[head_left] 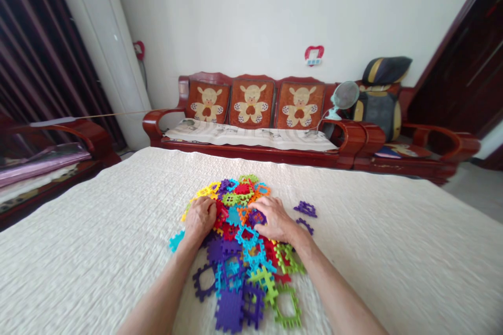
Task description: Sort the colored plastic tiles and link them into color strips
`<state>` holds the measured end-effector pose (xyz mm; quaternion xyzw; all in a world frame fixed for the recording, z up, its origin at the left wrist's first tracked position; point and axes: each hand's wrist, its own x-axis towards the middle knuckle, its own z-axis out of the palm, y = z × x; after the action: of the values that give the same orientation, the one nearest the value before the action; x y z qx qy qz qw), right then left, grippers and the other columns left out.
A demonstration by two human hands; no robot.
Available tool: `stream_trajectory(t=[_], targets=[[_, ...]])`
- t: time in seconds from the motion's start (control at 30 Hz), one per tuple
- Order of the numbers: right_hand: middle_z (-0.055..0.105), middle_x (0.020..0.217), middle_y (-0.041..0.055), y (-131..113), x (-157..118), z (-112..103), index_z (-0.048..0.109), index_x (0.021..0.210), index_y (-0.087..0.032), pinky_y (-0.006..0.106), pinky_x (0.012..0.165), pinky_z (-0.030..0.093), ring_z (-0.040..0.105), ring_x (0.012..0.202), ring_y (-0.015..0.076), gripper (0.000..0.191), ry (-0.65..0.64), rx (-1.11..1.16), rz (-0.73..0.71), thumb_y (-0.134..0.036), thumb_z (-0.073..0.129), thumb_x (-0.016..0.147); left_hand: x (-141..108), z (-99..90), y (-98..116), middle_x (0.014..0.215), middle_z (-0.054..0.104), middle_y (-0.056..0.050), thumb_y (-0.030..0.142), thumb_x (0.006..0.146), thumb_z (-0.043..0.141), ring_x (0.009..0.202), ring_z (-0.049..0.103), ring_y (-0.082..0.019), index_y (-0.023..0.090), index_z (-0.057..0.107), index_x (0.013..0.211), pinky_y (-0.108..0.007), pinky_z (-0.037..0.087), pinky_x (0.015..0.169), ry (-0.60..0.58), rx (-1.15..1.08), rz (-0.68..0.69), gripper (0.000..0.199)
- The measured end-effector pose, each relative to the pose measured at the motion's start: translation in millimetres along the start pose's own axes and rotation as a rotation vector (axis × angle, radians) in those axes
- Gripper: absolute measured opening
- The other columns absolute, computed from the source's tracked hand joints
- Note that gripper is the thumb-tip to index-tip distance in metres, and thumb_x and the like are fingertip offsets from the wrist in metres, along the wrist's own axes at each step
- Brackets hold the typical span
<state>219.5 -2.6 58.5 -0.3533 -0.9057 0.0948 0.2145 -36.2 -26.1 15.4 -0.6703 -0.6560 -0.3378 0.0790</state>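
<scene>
Where the left hand (201, 214) meets the heap's left side, its fingers are curled; whether they clamp a piece cannot be told. The right hand (273, 217) has thumb and fingers apart beside a purple frame (257, 218). The notched pieces (234, 216) overlap between and nearer than the hands, on a pale cloth (393, 246); 2 purple pieces (305, 209) lie separately at right. Possible faults: snagged teeth could drag neighbours during lifting; a sideways push could scatter loose upper pieces.
</scene>
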Motion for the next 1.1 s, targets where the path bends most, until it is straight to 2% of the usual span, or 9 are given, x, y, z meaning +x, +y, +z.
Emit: stream_trajectory(t=[0.17, 0.27, 0.43, 0.5, 0.63, 0.77, 0.87, 0.97, 1.1], targets=[[0.054, 0.105, 0.0051, 0, 1, 1, 0.056, 0.112, -0.022, 0.032, 0.090, 0.038, 0.052, 0.097, 0.0174, 0.046, 0.061, 0.117, -0.012, -0.014, 0.057, 0.067, 0, 0.5, -2, 0.090, 0.066, -0.005, 0.025, 0.084, 0.040, 0.086, 0.057, -0.018, 0.020, 0.067, 0.078, -0.030, 0.042, 0.083, -0.012, 0.000, 0.002, 0.028], [0.056, 0.099, 0.0040, 1, 1, 2, 0.059, 0.105, -0.021, 0.029, 0.085, 0.042, 0.054, 0.091, 0.0146, 0.038, 0.125, 0.236, 0.022, -0.010, 0.053, 0.068, 0, 1.0, -2, 0.090, 0.065, -0.005, 0.025, 0.084, 0.040, 0.087, 0.057, -0.018, 0.020, 0.067, 0.077, -0.030, 0.042, 0.083, -0.015, 0.005, -0.008, 0.028], [0.058, 0.078, -0.0014, 12, -5, -1, 0.060, 0.096, -0.019, 0.024, 0.068, 0.046, 0.055, 0.071, 0.0113, 0.025, 0.200, 0.570, 0.227, -0.021, 0.055, 0.072, 0, -0.1, 0, 0.088, 0.066, -0.005, 0.025, 0.084, 0.039, 0.085, 0.057, -0.018, 0.020, 0.067, 0.076, -0.031, 0.042, 0.082, -0.026, 0.012, 0.004, 0.029], [0.059, 0.076, -0.0011, 24, -13, -6, 0.059, 0.096, -0.018, 0.023, 0.064, 0.046, 0.056, 0.068, 0.0114, 0.025, 0.298, 0.652, 0.314, -0.027, 0.055, 0.072, 0, -1.3, 1, 0.089, 0.066, -0.005, 0.025, 0.085, 0.038, 0.084, 0.057, -0.018, 0.019, 0.067, 0.077, -0.031, 0.042, 0.082, -0.019, 0.010, 0.017, 0.030], [0.062, 0.089, 0.0043, 59, -40, -17, 0.061, 0.089, -0.018, 0.027, 0.068, 0.048, 0.059, 0.076, 0.0150, 0.021, 0.550, 0.454, 0.399, -0.028, 0.052, 0.073, 0, -2.5, 2, 0.090, 0.066, -0.005, 0.027, 0.086, 0.038, 0.084, 0.058, -0.019, 0.020, 0.067, 0.075, -0.030, 0.043, 0.080, -0.003, 0.019, 0.025, 0.031], [0.061, 0.090, 0.0064, 81, -65, -24, 0.061, 0.086, -0.018, 0.034, 0.079, 0.047, 0.059, 0.085, 0.0190, 0.020, 0.655, 0.134, 0.410, -0.024, 0.047, 0.074, 0, -0.8, 0, 0.088, 0.066, -0.005, 0.028, 0.086, 0.038, 0.083, 0.058, -0.019, 0.020, 0.066, 0.075, -0.030, 0.043, 0.080, -0.016, 0.021, 0.032, 0.031], [0.059, 0.105, 0.0095, 75, -75, -26, 0.061, 0.094, -0.018, 0.040, 0.093, 0.039, 0.053, 0.103, 0.0229, 0.024, 0.594, -0.022, 0.259, -0.023, 0.051, 0.072, 0, 0.9, -2, 0.089, 0.066, -0.004, 0.028, 0.086, 0.038, 0.084, 0.058, -0.019, 0.020, 0.066, 0.076, -0.030, 0.043, 0.080, -0.008, 0.023, 0.046, 0.030], [0.056, 0.116, 0.0088, 61, -80, -27, 0.061, 0.096, -0.020, 0.044, 0.098, 0.032, 0.046, 0.114, 0.0252, 0.027, 0.389, -0.078, 0.095, -0.022, 0.055, 0.070, -1, 1.7, -3, 0.089, 0.066, -0.004, 0.028, 0.085, 0.039, 0.084, 0.059, -0.018, 0.020, 0.066, 0.076, -0.030, 0.043, 0.080, -0.002, 0.030, 0.052, 0.030], [0.057, 0.118, 0.0058, 57, -84, -24, 0.063, 0.094, -0.023, 0.048, 0.100, 0.025, 0.041, 0.119, 0.0265, 0.027, 0.178, -0.128, 0.049, -0.020, 0.055, 0.069, -1, 1.7, -3, 0.088, 0.066, -0.004, 0.028, 0.085, 0.039, 0.083, 0.059, -0.018, 0.020, 0.066, 0.077, -0.030, 0.044, 0.079, -0.006, 0.034, 0.047, 0.030]])
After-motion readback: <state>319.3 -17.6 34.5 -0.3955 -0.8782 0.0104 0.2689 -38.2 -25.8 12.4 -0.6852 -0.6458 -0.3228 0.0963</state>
